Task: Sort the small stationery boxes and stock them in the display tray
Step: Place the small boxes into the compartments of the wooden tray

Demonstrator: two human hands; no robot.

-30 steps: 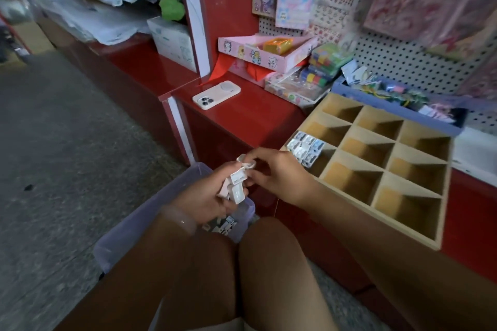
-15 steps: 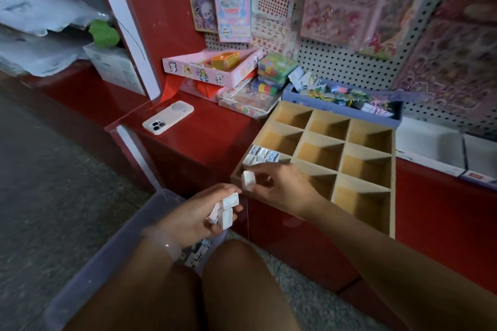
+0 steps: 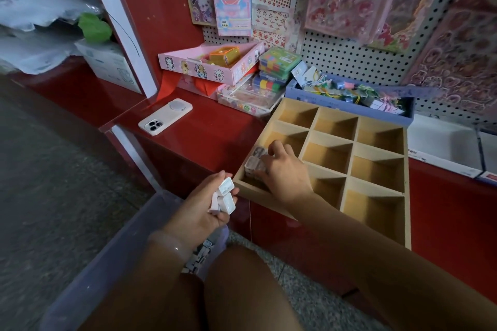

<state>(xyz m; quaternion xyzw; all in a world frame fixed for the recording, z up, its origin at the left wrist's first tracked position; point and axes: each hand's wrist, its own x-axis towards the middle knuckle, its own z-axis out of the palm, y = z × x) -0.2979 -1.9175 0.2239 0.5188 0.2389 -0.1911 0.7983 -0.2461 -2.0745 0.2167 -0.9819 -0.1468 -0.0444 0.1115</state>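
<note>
A wooden display tray (image 3: pixel 352 140) with a grid of compartments lies tilted on the red counter. Its near-left compartment holds several small stationery boxes (image 3: pixel 254 162). My right hand (image 3: pixel 282 169) reaches into that compartment, fingers curled down onto the boxes there; whether it still pinches one is hidden. My left hand (image 3: pixel 203 204) hovers just left of the tray's near corner and grips a few small white boxes (image 3: pixel 226 195). More small boxes (image 3: pixel 200 256) lie in the translucent plastic bin (image 3: pixel 129 236) by my knees.
A white phone (image 3: pixel 165 119) lies on the red counter (image 3: pixel 212 131) left of the tray. Behind the tray stand a blue box of trinkets (image 3: pixel 349 94), a pink box (image 3: pixel 212 66) and stacked colourful cases (image 3: pixel 278 63). Sticker sheets hang on the pegboard (image 3: pixel 347 58).
My right hand moved forward from beside my left hand into the tray's near-left compartment, carrying a small box. The left hand kept its boxes. The view shifted closer to the shelf.
</note>
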